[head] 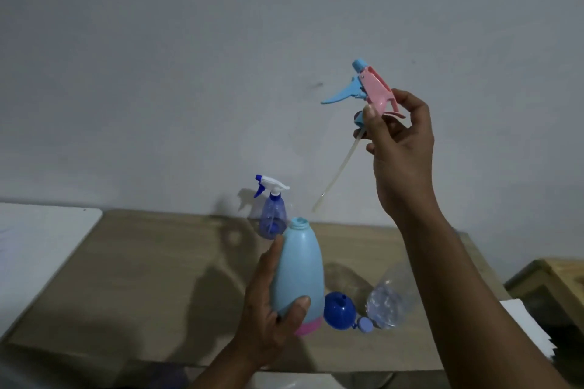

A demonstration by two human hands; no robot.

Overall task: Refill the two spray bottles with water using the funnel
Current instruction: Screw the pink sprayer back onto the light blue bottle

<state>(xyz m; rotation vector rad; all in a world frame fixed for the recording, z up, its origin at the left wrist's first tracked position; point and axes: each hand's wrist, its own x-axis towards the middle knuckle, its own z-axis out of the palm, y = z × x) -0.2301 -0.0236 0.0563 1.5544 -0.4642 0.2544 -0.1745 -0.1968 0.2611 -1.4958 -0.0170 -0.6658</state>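
Light-blue bottle [298, 268]: upright, neck open, gripped by left hand [268, 309]. Spray head [368, 88]: raised in right hand [398, 148]. Blue funnel [339, 309]: on desk [142, 278], just right of bottle, nearer the left hand.

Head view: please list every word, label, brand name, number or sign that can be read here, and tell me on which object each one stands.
No text can be read in this picture.
Light blue spray bottle in the left hand: plain, no label visible.
Pink and blue spray head in the right hand: no marking visible.
Clear blue spray bottle, blue funnel, clear water bottle: no label can be made out.
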